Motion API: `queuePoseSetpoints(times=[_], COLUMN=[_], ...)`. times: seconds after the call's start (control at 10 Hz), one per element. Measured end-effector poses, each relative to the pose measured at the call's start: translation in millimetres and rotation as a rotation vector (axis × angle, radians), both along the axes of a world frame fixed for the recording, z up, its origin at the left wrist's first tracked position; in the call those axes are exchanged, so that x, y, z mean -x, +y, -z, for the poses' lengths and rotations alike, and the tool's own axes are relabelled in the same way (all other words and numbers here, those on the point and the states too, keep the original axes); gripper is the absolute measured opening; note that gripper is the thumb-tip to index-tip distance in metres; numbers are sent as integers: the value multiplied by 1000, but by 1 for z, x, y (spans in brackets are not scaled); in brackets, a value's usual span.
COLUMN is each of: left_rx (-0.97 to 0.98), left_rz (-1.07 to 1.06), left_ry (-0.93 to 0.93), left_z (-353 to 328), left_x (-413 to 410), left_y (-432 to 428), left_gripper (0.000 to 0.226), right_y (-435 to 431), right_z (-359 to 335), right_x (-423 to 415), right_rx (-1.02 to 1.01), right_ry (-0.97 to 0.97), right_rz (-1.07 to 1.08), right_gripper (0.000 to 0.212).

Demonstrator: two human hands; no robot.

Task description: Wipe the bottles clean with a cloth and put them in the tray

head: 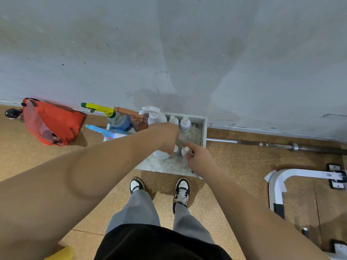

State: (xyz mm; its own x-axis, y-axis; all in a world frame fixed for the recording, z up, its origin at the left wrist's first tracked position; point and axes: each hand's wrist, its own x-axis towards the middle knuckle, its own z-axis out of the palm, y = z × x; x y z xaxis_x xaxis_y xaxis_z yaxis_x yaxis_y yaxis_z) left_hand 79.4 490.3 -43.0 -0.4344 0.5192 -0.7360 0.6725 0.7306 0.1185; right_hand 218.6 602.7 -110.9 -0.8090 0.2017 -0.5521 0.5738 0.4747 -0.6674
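Observation:
A white tray [204, 128] stands on the floor against the wall, holding several bottles. My left hand [166, 136] reaches down into it, fingers curled over the top of a round white bottle [160, 155]. My right hand [197, 158] pinches a small white bottle [185, 151] standing just to the right, with the index finger over its cap. Between them stands another small bottle [176, 150]. At the tray's back are two small white bottles [185, 124], a white trigger sprayer [154, 115], an orange one [137, 120] and a yellow-green one [112, 117]. No cloth is in view.
A blue spray bottle [105, 131] lies at the tray's left edge. A red bag [52, 124] leans on the wall to the left. A barbell [281, 145] lies along the wall on the right, near a white metal frame [277, 184]. My shoes [181, 190] stand just before the tray.

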Motion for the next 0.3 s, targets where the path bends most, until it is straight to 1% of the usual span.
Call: queuePoseSetpoints(times=[0.1, 0.2, 0.3], left_rx=[-75, -125, -212], left_rz=[-68, -177, -230], left_ry=[1, -18, -29], left_z=[-3, -5, -11], left_x=[0, 0, -2], left_y=[-10, -20, -32], left_gripper=[25, 28, 24], right_y=[-2, 0, 0], right_z=[3, 1, -5], right_x=[-3, -6, -2], right_rx=[21, 39, 5], right_ry=[15, 22, -20], right_rz=[23, 62, 31], right_gripper=[41, 45, 53])
